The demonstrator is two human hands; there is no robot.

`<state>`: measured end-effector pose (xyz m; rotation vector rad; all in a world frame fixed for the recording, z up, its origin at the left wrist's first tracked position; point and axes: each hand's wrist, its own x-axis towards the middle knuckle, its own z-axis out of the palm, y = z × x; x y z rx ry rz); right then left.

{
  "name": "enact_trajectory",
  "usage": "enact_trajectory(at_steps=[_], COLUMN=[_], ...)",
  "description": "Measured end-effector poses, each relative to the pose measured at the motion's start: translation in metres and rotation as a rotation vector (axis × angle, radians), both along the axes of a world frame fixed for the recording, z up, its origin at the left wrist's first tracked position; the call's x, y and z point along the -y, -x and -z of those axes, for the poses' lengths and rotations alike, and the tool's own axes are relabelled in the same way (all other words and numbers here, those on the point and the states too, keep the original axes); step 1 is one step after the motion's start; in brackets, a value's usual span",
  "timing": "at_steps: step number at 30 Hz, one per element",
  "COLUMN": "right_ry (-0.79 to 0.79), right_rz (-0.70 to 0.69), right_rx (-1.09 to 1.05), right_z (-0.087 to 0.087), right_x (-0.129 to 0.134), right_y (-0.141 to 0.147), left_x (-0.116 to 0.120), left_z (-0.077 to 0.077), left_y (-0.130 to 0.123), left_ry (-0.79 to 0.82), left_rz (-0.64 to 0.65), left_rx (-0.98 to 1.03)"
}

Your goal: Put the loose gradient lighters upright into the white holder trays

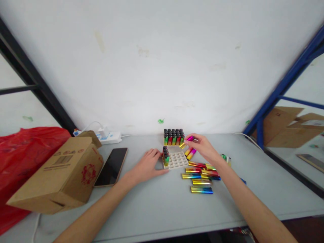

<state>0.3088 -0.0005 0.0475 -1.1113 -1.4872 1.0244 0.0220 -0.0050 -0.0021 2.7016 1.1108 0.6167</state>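
Between the thumb and fingers of my right hand is a shiny gold-and-magenta lighter, tilted above the table. My left hand grips the left side of a pale tray with rows of round hollows, its thumb along the front edge. A few black-topped lighters stand upright in the tray's left column. Behind it, a full block of upright lighters has black tops and red or green bodies. Loose metallic lighters lie in a pile right of the tray, partly covered by my right forearm.
On the left are a dark phone, a cardboard box and a red plastic bag. A white power strip lies by the wall. A blue metal frame rises at the right, with cardboard boxes beyond it.
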Motion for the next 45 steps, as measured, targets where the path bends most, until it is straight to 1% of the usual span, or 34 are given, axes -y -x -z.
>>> enact_trajectory(at_steps=[3,5,8,10,12,14,19,25,31,37,45], right_ry=[0.09,0.124,0.167,0.191,0.211,0.248,0.368,0.345,0.307,0.305,0.243], right_rz=[-0.042,-0.054,-0.146,-0.217,-0.239,-0.209,-0.018,0.079,0.047,0.097,0.042], right_rx=[-0.253,-0.347,-0.35,-0.323,-0.32,-0.312,-0.203,-0.059,-0.052,-0.041,-0.027], right_z=[0.009,0.02,0.033,0.037,0.037,0.037,0.039,0.041,0.044,0.044,0.045], right_x=[-0.008,-0.01,-0.006,0.001,0.007,0.011,0.013,0.012,0.011,0.012,0.012], right_y=[0.027,0.037,0.041,0.039,0.037,0.038,0.047,0.056,0.054,0.055,0.052], left_x=[0.0,0.001,0.002,0.002,0.002,0.001,-0.001,-0.001,-0.001,0.0,-0.001], left_z=[0.001,0.0,-0.001,-0.001,0.0,0.002,0.005,0.003,0.002,0.001,0.003], left_y=[0.0,0.0,-0.001,-0.001,0.0,0.0,0.0,0.001,0.001,0.001,0.001], left_ry=[-0.016,-0.016,-0.007,-0.008,-0.013,-0.019,-0.021,-0.025,-0.023,-0.017,-0.023], left_rz=[-0.003,-0.008,-0.006,0.002,0.011,0.013,0.011,0.01,0.008,0.011,0.015], left_rx=[-0.008,-0.014,-0.014,-0.004,0.006,0.009,0.01,0.019,-0.007,0.004,0.011])
